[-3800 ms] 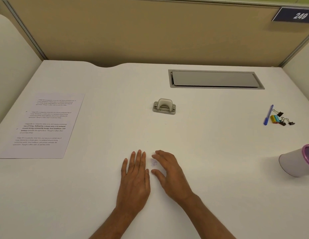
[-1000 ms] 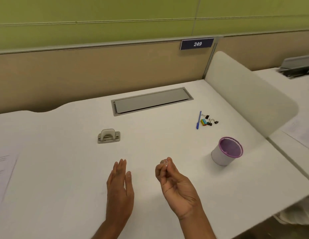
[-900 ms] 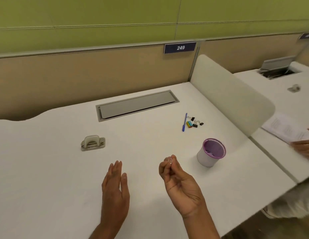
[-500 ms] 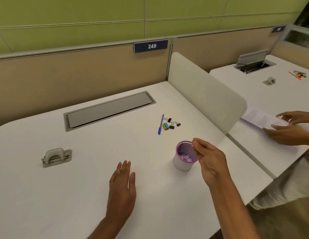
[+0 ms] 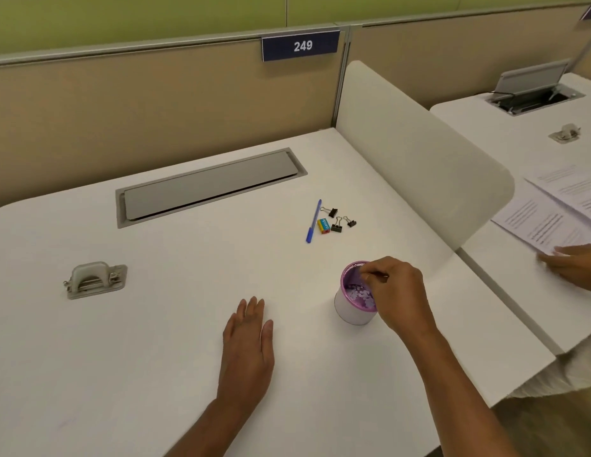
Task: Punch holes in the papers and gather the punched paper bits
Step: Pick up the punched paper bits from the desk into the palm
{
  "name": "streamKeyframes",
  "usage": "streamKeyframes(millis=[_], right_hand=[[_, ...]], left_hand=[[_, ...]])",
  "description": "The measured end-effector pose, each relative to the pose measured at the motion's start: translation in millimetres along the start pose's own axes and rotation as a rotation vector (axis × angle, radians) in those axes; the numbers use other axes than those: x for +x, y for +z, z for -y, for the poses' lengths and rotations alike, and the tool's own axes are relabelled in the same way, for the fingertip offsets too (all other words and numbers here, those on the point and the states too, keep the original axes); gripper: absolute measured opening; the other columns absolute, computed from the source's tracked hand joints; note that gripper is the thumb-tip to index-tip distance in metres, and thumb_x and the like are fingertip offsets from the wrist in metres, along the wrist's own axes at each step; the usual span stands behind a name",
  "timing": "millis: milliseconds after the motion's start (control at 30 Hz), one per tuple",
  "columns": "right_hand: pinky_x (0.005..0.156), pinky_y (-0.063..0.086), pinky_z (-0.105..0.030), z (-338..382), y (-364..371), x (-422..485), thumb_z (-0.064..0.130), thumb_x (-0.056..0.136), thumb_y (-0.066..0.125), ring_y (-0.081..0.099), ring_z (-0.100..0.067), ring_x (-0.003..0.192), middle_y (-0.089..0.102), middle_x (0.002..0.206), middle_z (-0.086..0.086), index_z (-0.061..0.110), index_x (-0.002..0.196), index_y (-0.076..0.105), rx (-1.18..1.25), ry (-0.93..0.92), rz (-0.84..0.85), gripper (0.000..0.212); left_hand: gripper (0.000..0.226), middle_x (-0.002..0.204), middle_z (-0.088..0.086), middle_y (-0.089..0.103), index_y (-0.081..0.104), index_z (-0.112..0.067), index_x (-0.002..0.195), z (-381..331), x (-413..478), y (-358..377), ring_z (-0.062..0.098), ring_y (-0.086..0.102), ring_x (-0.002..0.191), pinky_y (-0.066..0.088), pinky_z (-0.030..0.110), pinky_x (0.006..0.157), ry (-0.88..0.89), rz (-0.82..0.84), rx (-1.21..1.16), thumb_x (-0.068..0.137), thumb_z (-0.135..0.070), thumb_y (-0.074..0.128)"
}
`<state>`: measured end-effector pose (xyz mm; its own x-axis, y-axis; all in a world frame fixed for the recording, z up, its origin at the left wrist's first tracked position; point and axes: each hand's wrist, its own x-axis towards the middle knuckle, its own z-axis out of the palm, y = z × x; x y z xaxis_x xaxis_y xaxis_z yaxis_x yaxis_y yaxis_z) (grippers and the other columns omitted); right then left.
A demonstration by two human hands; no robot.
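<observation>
Hovering over purple-rimmed white cup (image 5: 351, 313), just carried across | right hand (image 5: 398, 291) fingertips pinched together (held bit hidden) | left hand (image 5: 247, 338) flat, fingers together | drop imminent

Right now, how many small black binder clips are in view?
3 black binder clips, right of the blue plastic pen: one farthest back, two beside the small multicoloured block.

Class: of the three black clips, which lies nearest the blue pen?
The rearmost clip, beside the pen's far end; the other two lie beyond the coloured block.
</observation>
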<state>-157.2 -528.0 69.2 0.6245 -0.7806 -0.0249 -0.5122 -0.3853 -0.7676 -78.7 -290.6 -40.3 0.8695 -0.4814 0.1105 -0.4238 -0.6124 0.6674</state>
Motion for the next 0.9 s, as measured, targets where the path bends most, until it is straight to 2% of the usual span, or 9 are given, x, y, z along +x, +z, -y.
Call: streamKeyframes(millis=[167,233,467,633,800,900], right_hand=[[0.077,0.053,-0.028,1,-1,0,0.003,0.092,0.065,0.062,-0.018,0.091,0.070,0.096,-0.001,0.010,0.097,0.077,-0.067,-0.063,0.043,0.014],[0.079,0.055,-0.032,1,-2,0,0.004,0.093,0.065,0.062,-0.018,0.092,0.069,0.095,0.001,0.012,0.097,0.077,-0.095,-0.085,0.059,0.015],[0.081,0.054,-0.029,-1,-8,0,0.006,0.094,0.065,0.063,-0.016,0.092,0.067,0.093,0.007,0.014,0.100,0.078,-0.125,-0.125,0.096,0.017],[0.072,0.045,-0.014,-4,-7,1,0.001,0.094,0.061,0.063,-0.011,0.088,0.069,0.092,0.009,0.018,0.097,0.078,-0.092,-0.142,0.057,0.024],[0.069,0.051,-0.020,-10,-4,-3,-0.001,0.090,0.067,0.064,-0.011,0.088,0.069,0.095,0.006,0.019,0.095,0.074,-0.045,-0.172,0.017,0.022],[0.070,0.052,-0.019,-9,-2,-6,-0.001,0.090,0.066,0.066,-0.007,0.087,0.072,0.094,0.008,0.020,0.091,0.074,0.063,-0.178,-0.082,0.023]], left_hand=[[0.050,0.156,-0.004,0.038,0.039,-0.014,0.149,4,-4,6,0.007,0.018,0.150,0.015,0.036,0.122,0.040,-0.024,0.057,0.103,-0.031,0.033],[0.050,0.156,-0.003,0.037,0.038,-0.014,0.150,4,-4,8,0.008,0.017,0.150,0.015,0.036,0.122,0.047,-0.023,0.084,0.103,-0.031,0.033],[0.050,0.158,0.000,0.034,0.035,-0.015,0.151,7,-3,11,0.009,0.015,0.151,0.014,0.037,0.122,0.056,-0.002,0.160,0.104,-0.030,0.033],[0.049,0.159,0.001,0.033,0.035,-0.014,0.151,7,-3,10,0.011,0.015,0.151,0.018,0.040,0.122,0.056,0.009,0.194,0.104,-0.029,0.033],[0.049,0.159,0.002,0.033,0.036,-0.013,0.150,6,-3,10,0.012,0.016,0.151,0.019,0.040,0.122,0.062,0.007,0.213,0.104,-0.028,0.034],[0.048,0.159,0.003,0.034,0.038,-0.013,0.150,7,-3,9,0.012,0.016,0.151,0.021,0.042,0.121,0.068,0.011,0.205,0.104,-0.028,0.035]])
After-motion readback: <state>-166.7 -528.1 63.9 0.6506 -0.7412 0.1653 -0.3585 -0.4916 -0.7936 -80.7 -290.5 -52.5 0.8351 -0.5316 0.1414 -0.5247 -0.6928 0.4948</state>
